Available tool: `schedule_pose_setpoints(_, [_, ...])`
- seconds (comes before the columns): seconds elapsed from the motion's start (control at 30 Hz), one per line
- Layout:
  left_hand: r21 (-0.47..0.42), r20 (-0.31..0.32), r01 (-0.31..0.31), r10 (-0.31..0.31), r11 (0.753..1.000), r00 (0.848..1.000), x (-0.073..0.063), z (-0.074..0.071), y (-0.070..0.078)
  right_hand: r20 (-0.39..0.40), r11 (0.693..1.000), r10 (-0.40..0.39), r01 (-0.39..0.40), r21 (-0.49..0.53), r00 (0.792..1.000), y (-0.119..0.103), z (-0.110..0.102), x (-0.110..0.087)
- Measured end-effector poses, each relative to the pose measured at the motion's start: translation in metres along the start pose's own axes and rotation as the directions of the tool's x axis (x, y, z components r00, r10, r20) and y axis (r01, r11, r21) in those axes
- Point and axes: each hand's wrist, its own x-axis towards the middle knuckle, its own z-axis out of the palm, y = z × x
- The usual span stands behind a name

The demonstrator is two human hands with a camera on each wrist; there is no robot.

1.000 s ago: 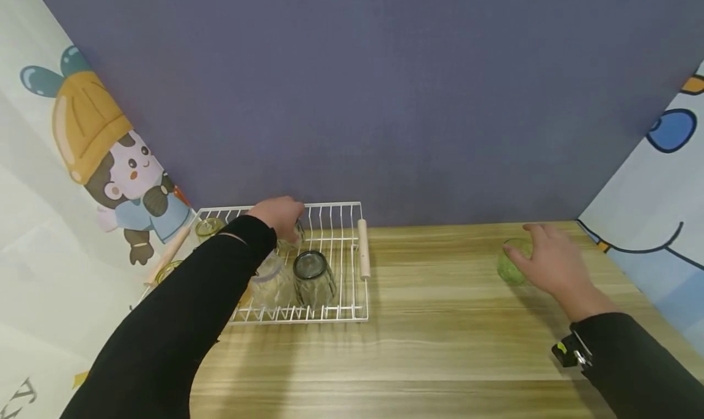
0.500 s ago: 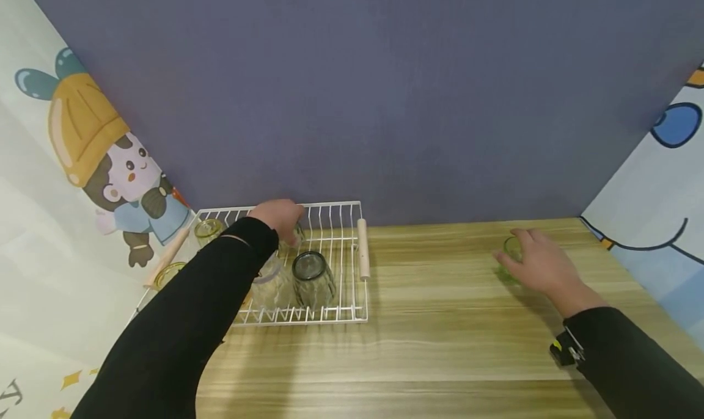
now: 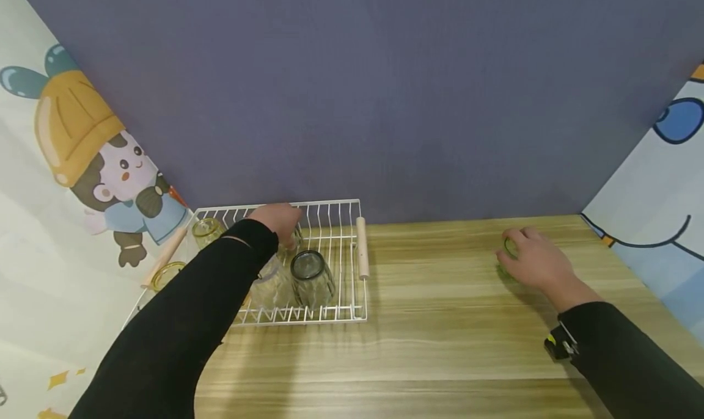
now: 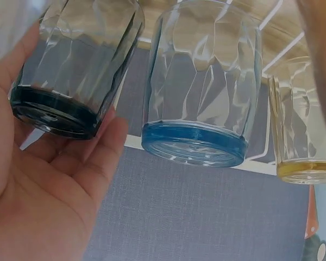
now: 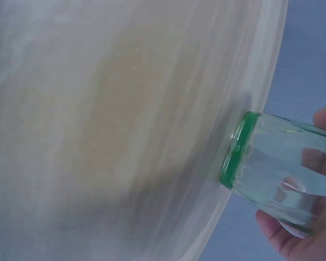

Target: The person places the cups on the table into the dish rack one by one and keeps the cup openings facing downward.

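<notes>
My left hand (image 3: 277, 219) is at the back of the white wire rack (image 3: 341, 206). It holds an upside-down glass with a dark base (image 4: 54, 111), thumb on one side and fingers on the other in the left wrist view. Beside that glass are a blue-based glass (image 4: 198, 144) and a yellow-based one (image 4: 307, 171). On the right of the table, my right hand (image 3: 539, 261) grips a green-based glass (image 5: 240, 149) from above. The right wrist view shows this glass upright with its base against the table; the hand covers most of it in the head view.
Nearer the rack's front stand a black-based glass (image 3: 312, 280) and a clear glass (image 3: 271, 291), both upside down. A yellow glass (image 3: 207, 231) and an amber-rimmed glass (image 3: 167, 274) stand at the left. A wooden handle (image 3: 362, 248) tops the rack's right side. The grey-blue wall (image 3: 418, 101) rises behind.
My right hand's fingers have drawn in round the green-based glass and hide more of it. The left hand stays nearly where it was. The head view has shifted slightly.
</notes>
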Motion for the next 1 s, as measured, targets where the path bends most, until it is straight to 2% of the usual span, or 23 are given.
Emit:
schedule_pose_setpoints(0.1, [0.001,-0.003,-0.009,0.009,1.000,1.000,-0.003,0.000,-0.002,0.013,1.000,0.005,-0.005,-0.005,1.000,0.000,0.001,0.003])
schedule_pose_setpoints(0.23, [0.007,-0.061,-0.031,0.031,1.000,0.998,-0.014,-0.003,-0.007,0.006,1.000,0.006,-0.006,-0.007,1.000,-0.001,0.004,0.005])
schedule_pose_setpoints(0.37, [0.011,-0.126,-0.047,0.048,0.999,0.991,-0.033,-0.019,-0.008,-0.003,1.000,0.000,0.000,-0.004,1.000,-0.001,0.007,0.008])
schedule_pose_setpoints(0.47, [0.025,-0.164,-0.046,0.049,0.999,0.985,-0.049,-0.035,0.002,0.003,1.000,-0.003,0.003,0.003,1.000,0.003,0.007,0.009])
schedule_pose_setpoints(0.53, [0.051,-0.215,-0.056,0.066,0.997,0.974,-0.060,-0.042,0.017,0.013,1.000,0.000,0.000,0.001,1.000,0.007,0.005,0.008])
schedule_pose_setpoints(0.57, [0.064,-0.252,-0.069,0.083,0.996,0.964,-0.065,-0.045,0.026,0.016,1.000,0.005,-0.005,-0.001,1.000,0.010,0.004,0.006])
schedule_pose_setpoints(0.63, [0.097,-0.333,-0.108,0.134,0.989,0.933,-0.075,-0.048,0.046,0.022,1.000,0.009,-0.009,-0.011,1.000,0.015,0.001,0.003])
schedule_pose_setpoints(0.7, [0.115,-0.417,-0.156,0.190,0.981,0.889,-0.085,-0.048,0.064,0.025,1.000,0.006,-0.006,-0.018,1.000,0.018,0.000,0.001])
schedule_pose_setpoints(0.73, [0.119,-0.453,-0.178,0.213,0.977,0.866,-0.090,-0.047,0.071,0.024,1.000,0.003,-0.002,-0.017,1.000,0.019,0.000,0.001])
schedule_pose_setpoints(0.83, [0.116,-0.564,-0.237,0.261,0.964,0.783,-0.104,-0.041,0.086,0.017,1.000,-0.002,0.003,-0.008,1.000,0.018,0.001,0.002])
schedule_pose_setpoints(0.87, [0.105,-0.599,-0.256,0.266,0.961,0.755,-0.107,-0.039,0.089,0.013,1.000,-0.002,0.002,-0.006,1.000,0.018,0.002,0.003])
schedule_pose_setpoints(0.93, [0.066,-0.656,-0.284,0.256,0.957,0.710,-0.113,-0.033,0.093,0.001,1.000,0.003,-0.003,-0.005,1.000,0.017,0.003,0.004])
schedule_pose_setpoints(0.97, [0.043,-0.679,-0.294,0.244,0.955,0.693,-0.115,-0.029,0.093,-0.004,1.000,0.003,-0.003,-0.004,1.000,0.016,0.003,0.004])
schedule_pose_setpoints(1.0, [0.019,-0.693,-0.302,0.230,0.953,0.683,-0.118,-0.026,0.093,-0.010,1.000,0.003,-0.003,-0.005,1.000,0.015,0.004,0.005])
